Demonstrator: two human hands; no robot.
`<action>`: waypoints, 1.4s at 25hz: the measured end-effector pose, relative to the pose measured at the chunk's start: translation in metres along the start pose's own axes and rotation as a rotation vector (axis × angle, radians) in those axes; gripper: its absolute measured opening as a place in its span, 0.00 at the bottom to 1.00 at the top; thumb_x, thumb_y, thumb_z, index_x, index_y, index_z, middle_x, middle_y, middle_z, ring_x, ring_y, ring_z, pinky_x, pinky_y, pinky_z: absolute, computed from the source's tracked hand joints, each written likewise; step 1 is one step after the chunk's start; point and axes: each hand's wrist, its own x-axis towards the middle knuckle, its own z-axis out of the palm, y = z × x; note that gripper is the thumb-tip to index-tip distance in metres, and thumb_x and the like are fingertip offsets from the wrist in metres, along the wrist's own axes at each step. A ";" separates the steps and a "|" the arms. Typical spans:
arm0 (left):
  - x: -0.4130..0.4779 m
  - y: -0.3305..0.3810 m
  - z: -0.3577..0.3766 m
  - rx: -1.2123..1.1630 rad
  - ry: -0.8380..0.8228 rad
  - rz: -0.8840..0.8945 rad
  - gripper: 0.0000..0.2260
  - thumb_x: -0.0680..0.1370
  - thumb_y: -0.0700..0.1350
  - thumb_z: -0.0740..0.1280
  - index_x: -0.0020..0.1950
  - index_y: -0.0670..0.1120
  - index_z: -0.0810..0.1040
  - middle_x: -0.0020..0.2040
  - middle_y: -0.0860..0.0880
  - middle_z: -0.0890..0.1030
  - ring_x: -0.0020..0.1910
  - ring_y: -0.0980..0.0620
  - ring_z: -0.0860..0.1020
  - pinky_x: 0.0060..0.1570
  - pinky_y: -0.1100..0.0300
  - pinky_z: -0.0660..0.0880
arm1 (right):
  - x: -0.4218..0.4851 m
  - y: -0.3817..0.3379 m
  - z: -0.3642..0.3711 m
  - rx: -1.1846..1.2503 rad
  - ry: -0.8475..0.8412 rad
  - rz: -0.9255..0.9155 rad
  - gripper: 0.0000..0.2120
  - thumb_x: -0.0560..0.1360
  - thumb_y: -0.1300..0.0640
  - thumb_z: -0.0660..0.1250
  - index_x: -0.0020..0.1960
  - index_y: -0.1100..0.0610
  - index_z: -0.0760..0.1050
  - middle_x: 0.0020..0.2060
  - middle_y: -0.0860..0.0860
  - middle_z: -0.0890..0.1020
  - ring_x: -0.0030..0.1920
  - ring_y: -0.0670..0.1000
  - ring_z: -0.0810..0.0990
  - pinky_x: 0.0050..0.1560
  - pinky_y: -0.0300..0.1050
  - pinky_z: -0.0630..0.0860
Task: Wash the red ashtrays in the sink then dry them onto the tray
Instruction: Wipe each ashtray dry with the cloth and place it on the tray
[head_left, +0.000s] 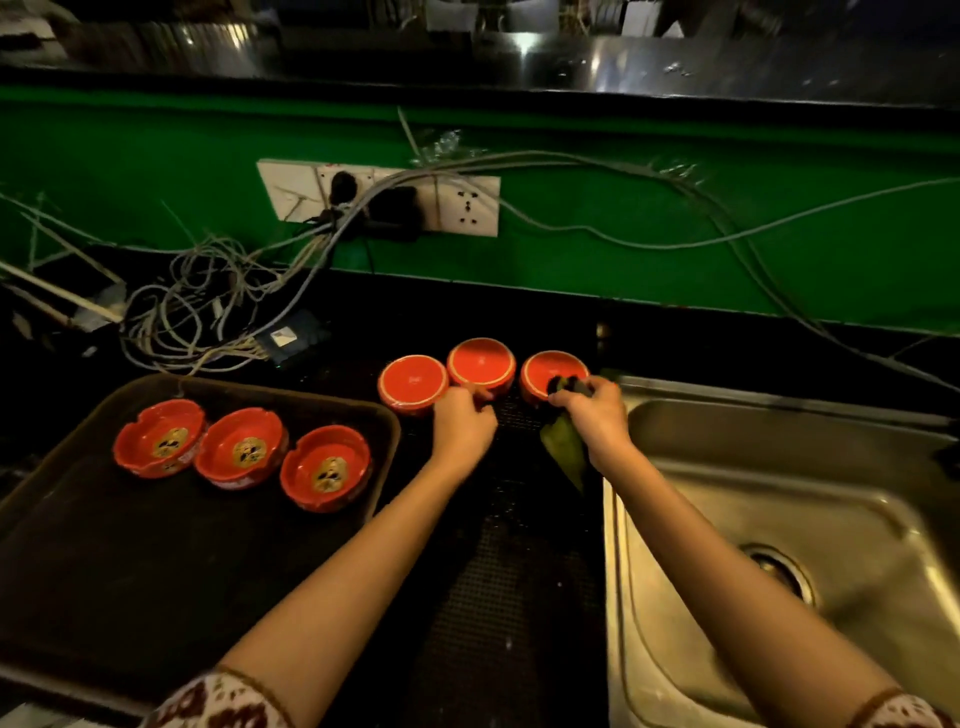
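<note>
Three red ashtrays stand upright in a row on the dark tray at the left; the nearest is the right one. Three more lie upside down on the black mat between tray and sink: left, middle, right. My left hand grips the near rim of the middle upturned ashtray. My right hand holds a green cloth and presses it on the right upturned ashtray. The steel sink is at the right.
A green wall panel with a white socket strip and loose cables runs behind the counter. A small dark box lies among the cables. The sink drain shows in the basin.
</note>
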 end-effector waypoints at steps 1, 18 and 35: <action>0.007 0.010 0.015 0.004 -0.035 -0.020 0.10 0.73 0.35 0.65 0.53 0.38 0.82 0.51 0.40 0.83 0.53 0.44 0.80 0.54 0.60 0.71 | 0.012 -0.002 -0.013 -0.016 0.055 -0.025 0.10 0.66 0.59 0.75 0.42 0.58 0.76 0.38 0.53 0.77 0.43 0.53 0.76 0.41 0.46 0.69; 0.034 0.031 0.111 -0.286 0.109 -0.432 0.10 0.73 0.44 0.71 0.51 0.42 0.83 0.48 0.44 0.84 0.47 0.51 0.80 0.48 0.61 0.72 | 0.105 0.013 -0.022 -0.422 -0.020 -0.033 0.24 0.71 0.52 0.73 0.64 0.57 0.73 0.58 0.58 0.79 0.60 0.61 0.76 0.53 0.49 0.73; -0.052 -0.011 0.014 -0.517 -0.012 -0.541 0.18 0.65 0.40 0.76 0.54 0.39 0.79 0.46 0.41 0.83 0.43 0.46 0.82 0.42 0.53 0.82 | -0.025 0.039 0.002 -0.604 -0.261 -0.392 0.21 0.77 0.54 0.64 0.69 0.56 0.70 0.59 0.56 0.70 0.60 0.56 0.70 0.60 0.43 0.66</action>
